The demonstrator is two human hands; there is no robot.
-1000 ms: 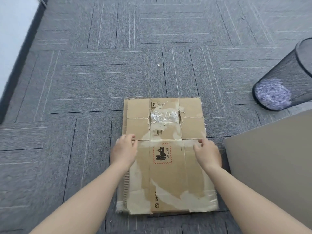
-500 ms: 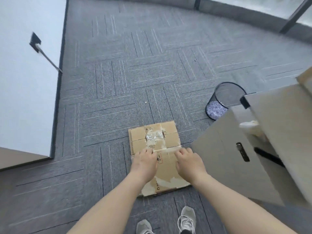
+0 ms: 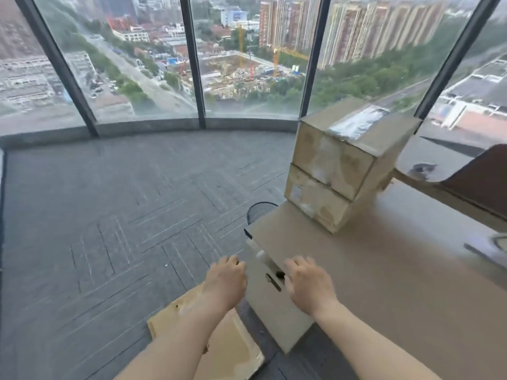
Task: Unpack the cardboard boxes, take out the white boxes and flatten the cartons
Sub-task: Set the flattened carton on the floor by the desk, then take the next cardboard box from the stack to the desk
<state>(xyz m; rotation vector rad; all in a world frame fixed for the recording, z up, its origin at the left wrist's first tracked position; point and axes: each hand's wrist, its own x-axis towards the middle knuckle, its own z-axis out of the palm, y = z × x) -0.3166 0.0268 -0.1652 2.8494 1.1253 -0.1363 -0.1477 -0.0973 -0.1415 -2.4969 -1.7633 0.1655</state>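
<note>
Cartons: one flattened brown cardboard carton (image 3: 233, 349) on grey carpet; two taped brown cardboard boxes (image 3: 340, 171) stacked on the tan desk (image 3: 397, 270).
Hands: left hand (image 3: 226, 281), right hand (image 3: 308, 282) loosely curled, empty.
Change: both hands have lifted off the carton; view raised to the windows (image 3: 247, 56).

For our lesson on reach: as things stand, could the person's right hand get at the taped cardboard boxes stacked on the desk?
Probably yes: the right hand is empty over the desk, and bare desktop lies between it and the stacked boxes.

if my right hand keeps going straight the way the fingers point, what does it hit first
Probably the stacked cardboard boxes on the desk. The right hand points up along the desk's edge toward them; depth is unclear.
</note>
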